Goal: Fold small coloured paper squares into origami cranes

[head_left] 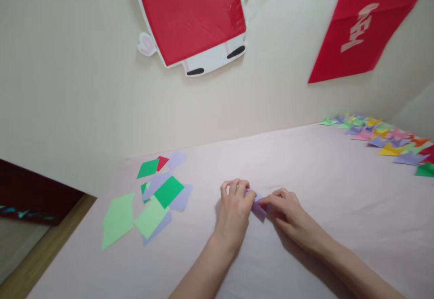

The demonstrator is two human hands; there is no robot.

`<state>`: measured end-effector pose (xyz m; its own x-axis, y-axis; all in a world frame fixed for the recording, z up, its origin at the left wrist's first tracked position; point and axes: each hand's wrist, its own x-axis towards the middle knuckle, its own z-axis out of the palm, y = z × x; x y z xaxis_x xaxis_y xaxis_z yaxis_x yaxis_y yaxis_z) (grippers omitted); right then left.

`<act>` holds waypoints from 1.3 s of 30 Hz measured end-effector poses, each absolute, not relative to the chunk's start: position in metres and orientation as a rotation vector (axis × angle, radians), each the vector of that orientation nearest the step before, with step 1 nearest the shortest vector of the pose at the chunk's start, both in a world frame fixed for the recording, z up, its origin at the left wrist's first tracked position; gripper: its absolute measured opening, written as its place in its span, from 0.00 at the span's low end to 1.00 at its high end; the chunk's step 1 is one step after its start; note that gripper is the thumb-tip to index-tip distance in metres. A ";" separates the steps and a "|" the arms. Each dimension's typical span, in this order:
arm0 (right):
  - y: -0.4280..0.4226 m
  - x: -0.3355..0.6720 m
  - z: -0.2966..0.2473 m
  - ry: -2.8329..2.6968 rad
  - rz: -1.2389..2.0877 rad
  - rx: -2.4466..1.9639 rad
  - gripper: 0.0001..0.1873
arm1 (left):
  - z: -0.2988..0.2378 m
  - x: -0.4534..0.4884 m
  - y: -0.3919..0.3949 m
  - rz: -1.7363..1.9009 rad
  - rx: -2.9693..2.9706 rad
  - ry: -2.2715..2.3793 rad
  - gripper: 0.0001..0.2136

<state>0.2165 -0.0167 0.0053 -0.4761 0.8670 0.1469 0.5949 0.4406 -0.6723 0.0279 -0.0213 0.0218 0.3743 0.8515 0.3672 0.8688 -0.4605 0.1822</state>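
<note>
A small purple piece of folded paper lies between my hands near the middle of the table. My left hand has its fingers curled, with thumb and fingertips closed on the paper's left side. From the right, my right hand pinches the paper's other edge between thumb and fingers. Part of the paper is hidden under my fingers, so its full folded shape does not show.
Loose paper sheets in light green, dark green, purple and red lie to the left. Several folded paper figures stand in rows at the far right. Behind the table rises a wall with a red poster.
</note>
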 end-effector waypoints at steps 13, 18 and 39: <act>0.009 0.221 0.022 -2.602 0.642 -0.995 0.20 | 0.009 0.009 -0.036 -0.581 -2.601 -1.733 0.11; 0.020 0.223 0.022 -2.600 0.630 -0.906 0.10 | 0.009 0.003 -0.050 -0.637 -2.624 -1.815 0.13; 0.027 0.209 0.016 -2.409 0.702 -1.091 0.11 | 0.009 0.008 -0.024 -0.930 -2.638 -1.891 0.10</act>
<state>0.2088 0.0266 0.0159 -0.6141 0.7747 0.1507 0.5724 0.5686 -0.5907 0.0075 -0.0238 0.0087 0.2316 0.9271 0.2946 0.7993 -0.3540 0.4857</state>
